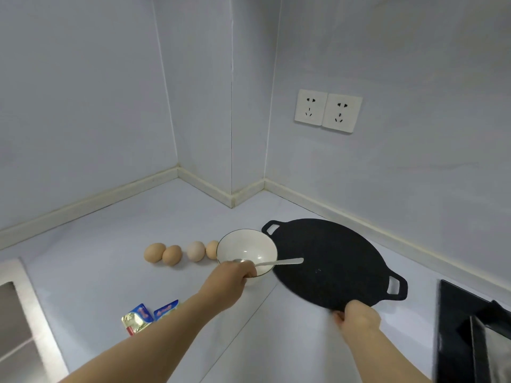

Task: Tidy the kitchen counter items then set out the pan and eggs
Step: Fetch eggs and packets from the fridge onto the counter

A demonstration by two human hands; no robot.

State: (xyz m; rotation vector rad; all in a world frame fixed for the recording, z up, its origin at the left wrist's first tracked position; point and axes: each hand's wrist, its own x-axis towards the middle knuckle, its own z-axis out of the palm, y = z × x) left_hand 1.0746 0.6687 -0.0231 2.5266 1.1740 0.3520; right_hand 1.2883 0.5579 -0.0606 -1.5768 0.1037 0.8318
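A flat black round pan point(329, 261) with two loop handles lies on the pale counter point(110, 252) at the right. My right hand point(356, 319) pinches its near rim. A white bowl point(247, 251) with a dark rim stands just left of the pan, and a metal spoon point(279, 262) rests in it with the handle sticking out over the pan. My left hand point(232, 277) grips the bowl's near rim. Several eggs point(177, 254) lie in a row to the left of the bowl, the rightmost one partly hidden behind it.
Two blue and gold foil packets point(149, 316) lie near the front, partly under my left forearm. A steel sink point(19, 319) sits at the left edge and a black cooktop point(470, 335) at the right. Two wall sockets point(327, 110) are above the pan.
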